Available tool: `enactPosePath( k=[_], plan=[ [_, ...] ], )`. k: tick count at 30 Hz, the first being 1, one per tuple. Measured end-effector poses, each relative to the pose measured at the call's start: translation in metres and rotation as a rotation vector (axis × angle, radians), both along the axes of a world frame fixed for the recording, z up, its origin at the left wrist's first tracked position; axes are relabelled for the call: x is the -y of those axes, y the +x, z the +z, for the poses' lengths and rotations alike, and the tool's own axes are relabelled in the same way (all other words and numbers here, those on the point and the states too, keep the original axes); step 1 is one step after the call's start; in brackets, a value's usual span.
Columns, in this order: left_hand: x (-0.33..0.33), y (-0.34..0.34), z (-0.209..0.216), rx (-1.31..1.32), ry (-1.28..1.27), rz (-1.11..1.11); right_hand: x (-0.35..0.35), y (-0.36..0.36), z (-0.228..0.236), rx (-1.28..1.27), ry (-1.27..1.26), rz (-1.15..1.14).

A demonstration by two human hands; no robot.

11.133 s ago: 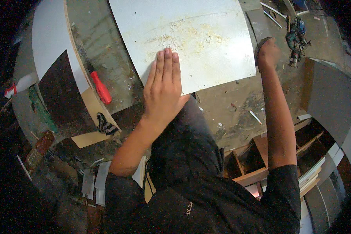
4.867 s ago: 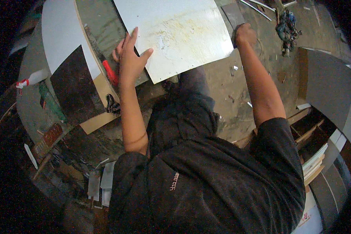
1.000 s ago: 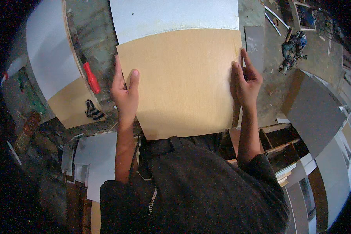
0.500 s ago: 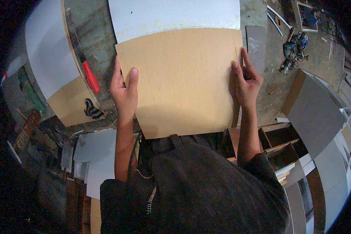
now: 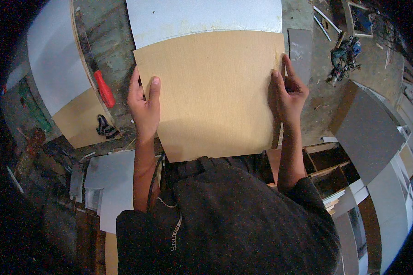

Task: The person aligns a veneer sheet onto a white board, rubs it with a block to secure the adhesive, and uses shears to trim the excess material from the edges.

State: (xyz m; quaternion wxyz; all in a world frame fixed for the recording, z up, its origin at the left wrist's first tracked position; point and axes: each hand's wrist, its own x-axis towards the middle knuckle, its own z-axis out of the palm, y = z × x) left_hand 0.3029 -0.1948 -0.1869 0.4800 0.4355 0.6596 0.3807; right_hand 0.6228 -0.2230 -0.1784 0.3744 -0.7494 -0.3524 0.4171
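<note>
A light wood-grain sheet [image 5: 211, 96] lies over the near end of a long white panel [image 5: 206, 16], its far edge running across the white face. My left hand [image 5: 144, 103] grips its left edge, thumb on top and fingers along the side. On the opposite edge, my right hand [image 5: 290, 94] does the same, its index finger stretched forward and the other fingers curled. Yellowish smears mark the white face beside the sheet's far edge. The near end of the sheet reaches my waist. What supports it underneath is hidden.
At left stands a similar white panel [image 5: 55, 55] with a wood-grain end and a dark striped cloth item [image 5: 107, 127] on it. Beside it is a red-handled tool [image 5: 104, 89]. Tangled machine parts [image 5: 344, 59], a wooden compartment frame [image 5: 328, 160] and grey panels [image 5: 371, 128] occupy the right.
Both hands keep the same hold on the sheet. The whole view has shifted slightly, so everything sits a little further left and up; nothing else visibly differs.
</note>
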Motion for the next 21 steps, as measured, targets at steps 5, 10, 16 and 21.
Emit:
enactPosePath(
  k=[5, 10, 16, 21],
  plan=[
    [-0.002, 0.002, -0.004, 0.011, 0.024, -0.017, 0.002, 0.005, -0.005, 0.000, -0.037, -0.005],
    [-0.002, 0.002, -0.002, -0.014, 0.013, -0.029, 0.000, 0.004, -0.006, 0.078, -0.009, 0.039],
    [0.000, 0.001, -0.001, -0.083, 0.001, -0.042, -0.006, -0.003, 0.004, 0.015, -0.168, -0.005],
    [-0.002, -0.001, -0.005, -0.081, 0.002, -0.063, 0.003, 0.005, -0.019, 0.039, -0.014, 0.019]
  ],
)
